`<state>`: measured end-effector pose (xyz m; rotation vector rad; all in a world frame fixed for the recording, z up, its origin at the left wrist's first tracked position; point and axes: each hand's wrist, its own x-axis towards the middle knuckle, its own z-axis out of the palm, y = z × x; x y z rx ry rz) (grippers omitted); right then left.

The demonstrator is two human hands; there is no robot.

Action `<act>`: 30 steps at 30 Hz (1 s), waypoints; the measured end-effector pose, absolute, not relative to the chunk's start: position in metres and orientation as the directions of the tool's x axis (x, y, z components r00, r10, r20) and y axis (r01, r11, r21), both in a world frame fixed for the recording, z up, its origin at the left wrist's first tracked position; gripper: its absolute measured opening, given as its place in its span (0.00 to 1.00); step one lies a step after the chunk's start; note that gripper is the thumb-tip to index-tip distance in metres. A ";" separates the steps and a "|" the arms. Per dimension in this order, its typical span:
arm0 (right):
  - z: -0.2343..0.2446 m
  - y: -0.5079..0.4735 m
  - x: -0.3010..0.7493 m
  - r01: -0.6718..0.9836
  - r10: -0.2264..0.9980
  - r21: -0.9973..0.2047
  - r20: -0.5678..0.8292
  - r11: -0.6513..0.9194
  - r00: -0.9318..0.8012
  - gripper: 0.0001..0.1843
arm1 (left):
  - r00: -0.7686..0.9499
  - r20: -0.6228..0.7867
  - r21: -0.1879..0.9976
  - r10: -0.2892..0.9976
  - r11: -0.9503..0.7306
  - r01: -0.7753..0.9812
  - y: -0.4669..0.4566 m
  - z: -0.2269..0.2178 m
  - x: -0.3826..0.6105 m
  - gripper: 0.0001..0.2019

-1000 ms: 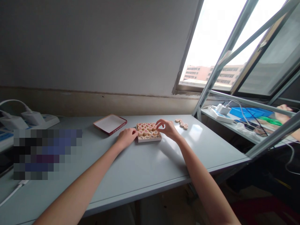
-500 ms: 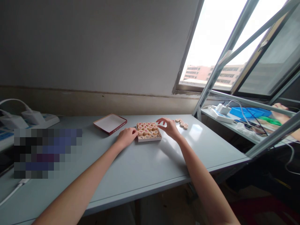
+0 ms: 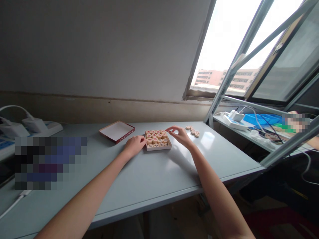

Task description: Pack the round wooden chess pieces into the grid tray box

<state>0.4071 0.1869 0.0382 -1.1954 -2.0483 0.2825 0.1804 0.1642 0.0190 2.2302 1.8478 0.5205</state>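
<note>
A small shallow box (image 3: pixel 158 148) filled with several round wooden game pieces sits on the grey table (image 3: pixel 149 179). My left hand (image 3: pixel 135 145) rests against the box's left side with its fingers curled, holding it steady. Just right of the box's far corner hovers my right hand (image 3: pixel 179 135), fingers apart and slightly bent, nothing in them. A few loose wooden pieces (image 3: pixel 193 131) lie on the table beyond that hand. The box's red-edged lid (image 3: pixel 116 131) lies upturned to the left.
A power strip with white plugs (image 3: pixel 30 127) sits at the table's far left. To the right stands a metal-framed shelf (image 3: pixel 251 129) with a blue tray (image 3: pixel 264 119), a white adapter and cables. Another person's arm shows at the far right. An open window is behind.
My right hand has lifted off the pieces in the box and shifted slightly right, its fingers spreading from a pinch. The left hand has not moved.
</note>
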 end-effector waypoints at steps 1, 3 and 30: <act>0.038 0.187 0.407 0.685 0.827 -0.500 0.485 0.529 -0.285 0.09 | 0.158 0.141 0.370 0.977 -0.200 0.907 0.164 0.019 0.181 0.16; 0.037 0.187 0.407 0.739 0.833 -0.454 0.487 0.498 -0.263 0.09 | 0.164 0.146 0.368 0.976 -0.207 0.907 0.164 0.019 0.181 0.16; 0.035 0.191 0.408 0.734 0.854 -0.493 0.467 0.467 -0.229 0.08 | 0.160 0.137 0.369 0.978 -0.200 0.908 0.165 0.018 0.180 0.16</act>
